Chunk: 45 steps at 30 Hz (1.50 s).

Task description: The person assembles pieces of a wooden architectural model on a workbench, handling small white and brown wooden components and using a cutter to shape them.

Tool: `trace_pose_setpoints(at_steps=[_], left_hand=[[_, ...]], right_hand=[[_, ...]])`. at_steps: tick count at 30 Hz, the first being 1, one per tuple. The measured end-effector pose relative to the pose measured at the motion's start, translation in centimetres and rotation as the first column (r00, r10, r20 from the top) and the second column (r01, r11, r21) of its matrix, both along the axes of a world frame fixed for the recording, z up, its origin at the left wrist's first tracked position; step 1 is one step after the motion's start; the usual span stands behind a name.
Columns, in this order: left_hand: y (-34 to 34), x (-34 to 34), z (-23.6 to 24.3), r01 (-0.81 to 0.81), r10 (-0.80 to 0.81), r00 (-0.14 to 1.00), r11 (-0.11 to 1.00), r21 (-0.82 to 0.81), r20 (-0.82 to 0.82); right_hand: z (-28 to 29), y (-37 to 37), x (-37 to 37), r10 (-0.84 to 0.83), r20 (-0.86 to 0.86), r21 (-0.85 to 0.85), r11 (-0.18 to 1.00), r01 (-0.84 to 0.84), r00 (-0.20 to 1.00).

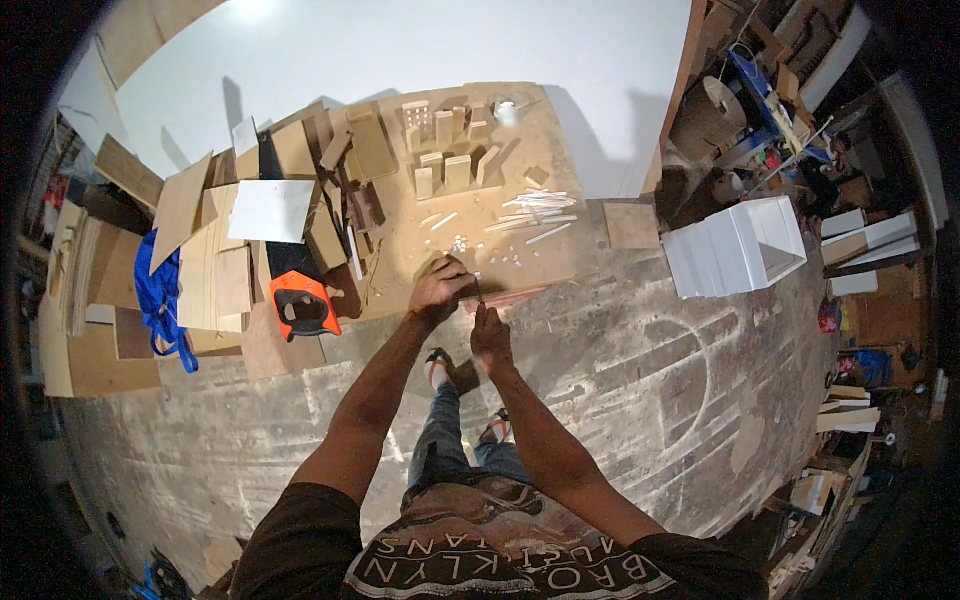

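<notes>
My left hand [440, 287] rests at the front edge of a brown work board [400, 225], its fingers bent and pressed together. What they hold, if anything, is hidden. My right hand [491, 335], just nearer to me, is closed around a thin dark tool [478, 289] that points up toward the left fingertips. Its kind is too small to tell. Small white cut pieces [461, 243] lie scattered just beyond my hands. Farther right is a pile of thin white sticks [540, 208]. Several small wooden blocks [457, 172] stand upright toward the back of the board.
At the left, a handsaw [305, 305] with an orange handle lies among stacked wood panels [215, 265], beside a blue strap bundle [168, 295]. A white open box [735, 247] stands at the right. Behind the board spreads a large white panel [400, 45]. Scrap wood lines the right side.
</notes>
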State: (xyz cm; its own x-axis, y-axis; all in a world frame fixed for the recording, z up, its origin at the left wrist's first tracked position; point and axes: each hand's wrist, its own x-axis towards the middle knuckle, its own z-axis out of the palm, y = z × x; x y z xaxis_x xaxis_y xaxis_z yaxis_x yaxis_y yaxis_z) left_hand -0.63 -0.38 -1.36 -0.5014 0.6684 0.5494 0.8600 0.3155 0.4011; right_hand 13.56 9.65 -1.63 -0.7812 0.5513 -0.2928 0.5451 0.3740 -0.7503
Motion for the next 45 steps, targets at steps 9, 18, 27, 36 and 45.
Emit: trace_pose_setpoints(at_steps=[9, 18, 27, 36, 45], left_hand=[[0.4, -0.1, 0.2, 0.027, -0.027, 1.000, 1.000, 0.011, 0.003], [0.1, 0.2, 1.0, 0.033, -0.034, 0.999, 0.999, 0.030, 0.025], [-0.1, 0.0, 0.7, 0.012, -0.013, 1.000, 1.000, 0.028, 0.028], [-0.4, -0.1, 0.4, 0.035, -0.037, 0.996, 0.999, 0.024, 0.080], [-0.3, -0.5, 0.7, 0.085, -0.088, 0.993, 0.995, 0.043, 0.079]], right_hand=[[-1.3, -0.2, 0.5, 0.113, 0.030, 0.206, 0.971, -0.117, 0.993], [-1.7, -0.1, 0.5, 0.243, 0.064, 0.343, 0.906, -0.250, 0.968], [-3.5, 0.5, -0.1, 0.239, 0.093, 0.319, 0.912, -0.257, 0.966], [2.1, -0.1, -0.5, 0.197, 0.154, 0.233, 0.945, -0.230, 0.968], [-2.8, 1.0, -1.7, 0.192, 0.171, 0.298, 0.925, -0.237, 0.966]])
